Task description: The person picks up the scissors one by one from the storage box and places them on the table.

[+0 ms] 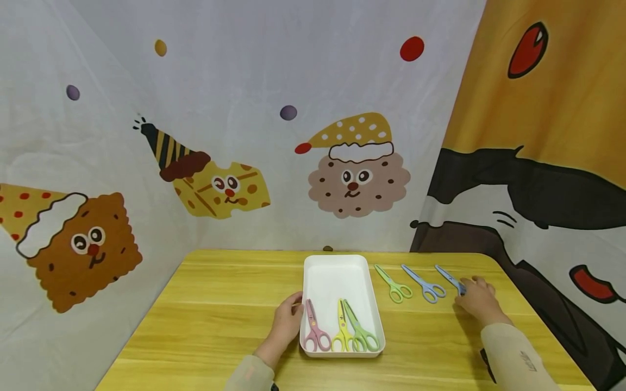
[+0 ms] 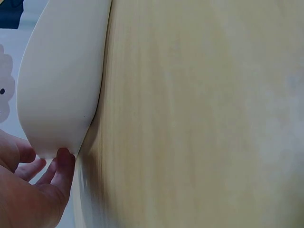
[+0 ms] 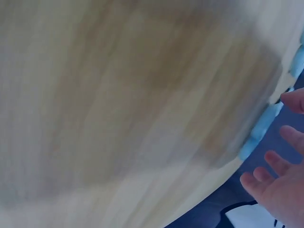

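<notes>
A white tray (image 1: 337, 277) stands on the table, and my left hand (image 1: 288, 320) grips its left side; in the left wrist view the thumb is at the rim and the fingertips lie on the outer wall. Pink scissors (image 1: 315, 328), yellow scissors (image 1: 342, 328) and green scissors (image 1: 361, 331) lie inside at the near end. Right of the tray are another green pair of scissors (image 1: 393, 285) and blue scissors (image 1: 424, 285). My right hand (image 1: 480, 301) is over the handles of a second blue pair (image 1: 447, 276), its fingers spread and loosely bent; the handles are mostly hidden.
The yellow wooden table (image 1: 220, 304) ends at a printed cloth backdrop (image 1: 244, 81) behind and on both sides. In the right wrist view, light blue handles (image 3: 261, 130) show along the far side of the wood surface.
</notes>
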{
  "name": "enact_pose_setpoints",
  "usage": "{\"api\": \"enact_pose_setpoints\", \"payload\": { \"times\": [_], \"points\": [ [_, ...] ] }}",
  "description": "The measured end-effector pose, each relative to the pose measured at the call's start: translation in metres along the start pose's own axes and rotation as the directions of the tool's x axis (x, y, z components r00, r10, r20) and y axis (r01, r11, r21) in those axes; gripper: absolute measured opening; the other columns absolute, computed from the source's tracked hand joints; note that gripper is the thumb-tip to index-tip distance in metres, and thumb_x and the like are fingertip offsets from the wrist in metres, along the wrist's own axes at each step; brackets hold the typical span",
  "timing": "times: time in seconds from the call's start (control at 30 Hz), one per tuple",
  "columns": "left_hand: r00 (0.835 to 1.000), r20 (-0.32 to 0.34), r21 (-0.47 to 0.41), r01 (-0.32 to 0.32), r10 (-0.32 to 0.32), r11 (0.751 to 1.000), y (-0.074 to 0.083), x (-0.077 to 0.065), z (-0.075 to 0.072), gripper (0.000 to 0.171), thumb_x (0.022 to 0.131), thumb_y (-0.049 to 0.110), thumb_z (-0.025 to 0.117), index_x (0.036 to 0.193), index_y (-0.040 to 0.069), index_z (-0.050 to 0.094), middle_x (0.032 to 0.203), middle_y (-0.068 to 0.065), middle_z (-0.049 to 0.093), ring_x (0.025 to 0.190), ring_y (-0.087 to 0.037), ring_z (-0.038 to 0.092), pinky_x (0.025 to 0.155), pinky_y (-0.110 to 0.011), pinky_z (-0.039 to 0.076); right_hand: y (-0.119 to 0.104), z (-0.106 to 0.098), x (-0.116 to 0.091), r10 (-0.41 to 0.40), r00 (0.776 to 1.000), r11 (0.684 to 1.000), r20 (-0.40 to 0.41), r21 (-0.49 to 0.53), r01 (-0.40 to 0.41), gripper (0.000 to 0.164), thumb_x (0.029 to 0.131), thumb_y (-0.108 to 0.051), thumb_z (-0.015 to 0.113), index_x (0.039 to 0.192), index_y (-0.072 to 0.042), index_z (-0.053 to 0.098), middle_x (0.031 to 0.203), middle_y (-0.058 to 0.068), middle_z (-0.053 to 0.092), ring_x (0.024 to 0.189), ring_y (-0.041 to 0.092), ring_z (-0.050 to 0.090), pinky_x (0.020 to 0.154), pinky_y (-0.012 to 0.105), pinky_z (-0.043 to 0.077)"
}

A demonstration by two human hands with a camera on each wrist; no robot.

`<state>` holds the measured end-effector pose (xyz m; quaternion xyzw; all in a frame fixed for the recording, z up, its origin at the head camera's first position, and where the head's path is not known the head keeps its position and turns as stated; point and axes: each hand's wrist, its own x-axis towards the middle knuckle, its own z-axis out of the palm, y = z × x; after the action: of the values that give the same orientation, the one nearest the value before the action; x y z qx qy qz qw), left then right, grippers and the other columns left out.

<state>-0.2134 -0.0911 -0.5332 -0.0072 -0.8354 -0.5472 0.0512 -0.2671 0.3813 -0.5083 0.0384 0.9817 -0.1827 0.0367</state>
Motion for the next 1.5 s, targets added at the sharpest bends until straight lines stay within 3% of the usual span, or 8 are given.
{"api": "enact_pose_setpoints", "payload": {
  "times": [0.23, 0.5, 0.87, 1.5],
  "points": [
    [1.0, 0.002, -0.005, 0.009, -0.009, 1.0, -0.001, 0.0, 0.0, 0.036, 0.092, -0.001, 0.051, 0.128, -0.007, 0.052, 0.121, -0.026, 0.058, 0.102, -0.034, 0.063, 0.084, -0.037, 0.057, -0.029, -0.004, -0.006, -0.087, 0.992, 0.996, -0.09, -0.034, 0.084, 0.064, 0.083, -0.02, 0.061, 0.134, 0.013, 0.04, 0.134, 0.044, 0.024, 0.117, 0.066, 0.021, 0.093, 0.075, 0.028],
    [1.0, 0.004, 0.0, 0.006, -0.006, 1.0, -0.001, 0.0, 0.0, 0.036, 0.092, -0.001, 0.052, 0.128, -0.007, 0.052, 0.121, -0.026, 0.059, 0.102, -0.034, 0.063, 0.084, -0.037, 0.057, -0.052, 0.004, -0.004, -0.15, 0.983, 0.988, -0.11, -0.053, 0.145, 0.066, 0.086, -0.028, 0.061, 0.139, 0.005, 0.039, 0.138, 0.04, 0.027, 0.121, 0.063, 0.023, 0.092, 0.076, 0.03],
    [1.0, 0.0, 0.007, 0.015, -0.015, 1.0, 0.0, 0.0, 0.0, 0.036, 0.092, -0.001, 0.051, 0.129, -0.006, 0.052, 0.122, -0.025, 0.058, 0.103, -0.033, 0.062, 0.086, -0.038, 0.056, -0.085, 0.006, -0.01, -0.28, 0.945, 0.96, -0.17, -0.073, 0.272, 0.071, 0.085, -0.033, 0.066, 0.14, 0.002, 0.038, 0.142, 0.035, 0.03, 0.123, 0.06, 0.029, 0.095, 0.074, 0.032],
    [1.0, -0.015, 0.023, -0.008, 0.008, 1.0, 0.0, 0.002, 0.001, 0.036, 0.092, -0.001, 0.052, 0.127, -0.006, 0.053, 0.119, -0.025, 0.06, 0.101, -0.034, 0.063, 0.085, -0.038, 0.056, -0.153, 0.029, -0.028, -0.405, 0.893, 0.912, -0.195, -0.01, 0.411, 0.076, 0.084, -0.045, 0.066, 0.144, -0.008, 0.038, 0.149, 0.025, 0.029, 0.132, 0.05, 0.028, 0.099, 0.072, 0.031]
  ]
}}
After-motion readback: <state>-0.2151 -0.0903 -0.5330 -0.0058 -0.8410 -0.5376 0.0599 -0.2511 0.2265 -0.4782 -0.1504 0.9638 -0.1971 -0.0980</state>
